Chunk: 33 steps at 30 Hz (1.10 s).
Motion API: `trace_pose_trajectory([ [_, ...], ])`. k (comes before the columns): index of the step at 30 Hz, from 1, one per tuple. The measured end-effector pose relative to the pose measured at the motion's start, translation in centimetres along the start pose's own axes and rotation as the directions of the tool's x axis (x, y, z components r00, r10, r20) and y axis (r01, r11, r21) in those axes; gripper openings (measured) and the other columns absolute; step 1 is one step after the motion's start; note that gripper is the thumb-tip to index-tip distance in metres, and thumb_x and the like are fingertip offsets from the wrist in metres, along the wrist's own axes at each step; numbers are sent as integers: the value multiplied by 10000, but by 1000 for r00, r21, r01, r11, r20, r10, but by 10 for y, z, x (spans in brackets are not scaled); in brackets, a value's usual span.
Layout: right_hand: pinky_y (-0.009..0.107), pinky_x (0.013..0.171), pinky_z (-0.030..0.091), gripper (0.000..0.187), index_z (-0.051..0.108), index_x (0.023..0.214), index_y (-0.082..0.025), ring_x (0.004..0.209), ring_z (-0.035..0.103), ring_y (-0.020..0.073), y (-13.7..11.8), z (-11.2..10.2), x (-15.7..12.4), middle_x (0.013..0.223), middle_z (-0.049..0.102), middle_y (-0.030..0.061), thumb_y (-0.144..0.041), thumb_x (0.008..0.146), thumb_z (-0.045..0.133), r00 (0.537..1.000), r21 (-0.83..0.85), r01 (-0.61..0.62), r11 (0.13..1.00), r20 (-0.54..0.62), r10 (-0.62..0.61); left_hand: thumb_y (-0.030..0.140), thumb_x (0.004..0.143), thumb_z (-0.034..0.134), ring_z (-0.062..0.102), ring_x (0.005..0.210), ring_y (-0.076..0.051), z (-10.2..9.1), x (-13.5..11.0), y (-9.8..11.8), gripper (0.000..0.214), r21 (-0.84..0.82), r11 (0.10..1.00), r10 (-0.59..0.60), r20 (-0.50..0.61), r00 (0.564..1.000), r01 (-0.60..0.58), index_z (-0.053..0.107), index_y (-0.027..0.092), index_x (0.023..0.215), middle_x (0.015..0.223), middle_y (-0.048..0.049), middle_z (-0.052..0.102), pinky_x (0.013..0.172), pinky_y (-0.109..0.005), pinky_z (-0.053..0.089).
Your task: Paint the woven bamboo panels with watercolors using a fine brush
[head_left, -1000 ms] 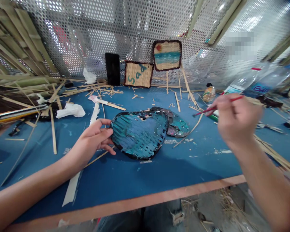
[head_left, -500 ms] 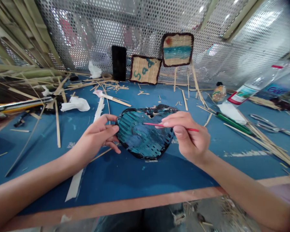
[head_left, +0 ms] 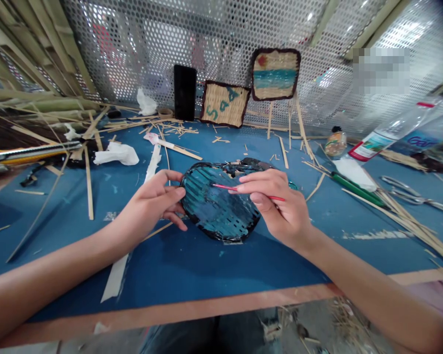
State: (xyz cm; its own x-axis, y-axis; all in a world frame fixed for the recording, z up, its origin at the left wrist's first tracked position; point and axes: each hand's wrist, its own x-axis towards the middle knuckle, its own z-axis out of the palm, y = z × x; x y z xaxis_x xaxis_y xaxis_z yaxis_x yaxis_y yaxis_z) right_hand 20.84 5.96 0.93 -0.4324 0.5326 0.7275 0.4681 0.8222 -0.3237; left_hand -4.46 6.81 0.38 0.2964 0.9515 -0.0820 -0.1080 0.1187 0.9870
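Note:
A woven panel (head_left: 221,206) painted blue and teal, with a thick black rim, is tilted up in front of me over the table. My left hand (head_left: 160,199) pinches its left edge between thumb and fingers. In my right hand (head_left: 280,204) is a thin red paintbrush (head_left: 225,187), held like a pen, its tip at the panel's painted face, left of the middle. A small gap with bare, light strips shows near the panel's top. Part of its right side is hidden behind my right hand.
Bamboo strips (head_left: 180,130) litter the blue table (head_left: 206,270). At the back stand a black phone (head_left: 185,92), a woven "Saad" panel (head_left: 225,104) and a painted seascape panel (head_left: 275,73). Rightward lie scissors (head_left: 409,191), a green-handled tool (head_left: 358,189) and a plastic bottle (head_left: 387,130).
My right hand has moved left across the panel with the paintbrush, bringing the tip farther left. A teal round edge now shows behind that hand. My left hand keeps its hold.

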Motion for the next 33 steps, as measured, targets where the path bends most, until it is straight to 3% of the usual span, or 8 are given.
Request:
trace_pose_trajectory([
  [5, 411, 924, 390, 173, 630, 1054, -254, 1010, 647, 194, -1, -1, -2, 996, 711, 19, -230, 971, 479, 999, -22, 52, 998, 11, -52, 285, 781, 689, 642, 547, -188, 0, -2, 2, 334, -3, 1000, -1, -5, 1000, 1, 477, 189, 1020, 674, -1, 622, 448, -336, 601],
  [11, 401, 937, 393, 172, 646, 988, -270, 964, 662, 180, 0, -2, 0, 947, 723, -3, -220, 967, 483, 994, -59, -41, 997, -106, 35, 280, 769, 693, 637, 543, -189, 1, 0, 0, 330, 0, 1000, -13, -25, 1000, 13, 487, 198, 1014, 665, 9, 594, 445, -340, 598],
  [16, 404, 948, 371, 175, 629, 1029, -255, 989, 656, 176, -5, 1, -2, 995, 716, 14, -237, 981, 462, 1000, -27, -9, 1000, -1, 9, 278, 783, 680, 640, 555, -188, 0, 0, -1, 318, 11, 1000, -11, -11, 1000, 11, 486, 198, 1021, 683, 9, 604, 455, -349, 602],
  [20, 404, 936, 367, 180, 626, 1033, -246, 1002, 651, 177, -6, 2, -3, 985, 713, 17, -228, 985, 454, 999, -19, -19, 1000, -27, 18, 288, 776, 690, 644, 555, -194, -2, 0, -1, 338, 7, 1000, -13, -7, 1000, 13, 480, 193, 1023, 685, 6, 604, 449, -347, 600],
  [33, 407, 947, 335, 176, 612, 998, -257, 1015, 652, 180, -10, 0, -3, 944, 726, -4, -227, 988, 439, 999, 1, 15, 1000, 49, -15, 280, 767, 687, 634, 549, -189, 1, -1, 0, 306, 15, 1000, -6, -22, 1000, 6, 511, 202, 1005, 678, -6, 625, 446, -341, 596],
])
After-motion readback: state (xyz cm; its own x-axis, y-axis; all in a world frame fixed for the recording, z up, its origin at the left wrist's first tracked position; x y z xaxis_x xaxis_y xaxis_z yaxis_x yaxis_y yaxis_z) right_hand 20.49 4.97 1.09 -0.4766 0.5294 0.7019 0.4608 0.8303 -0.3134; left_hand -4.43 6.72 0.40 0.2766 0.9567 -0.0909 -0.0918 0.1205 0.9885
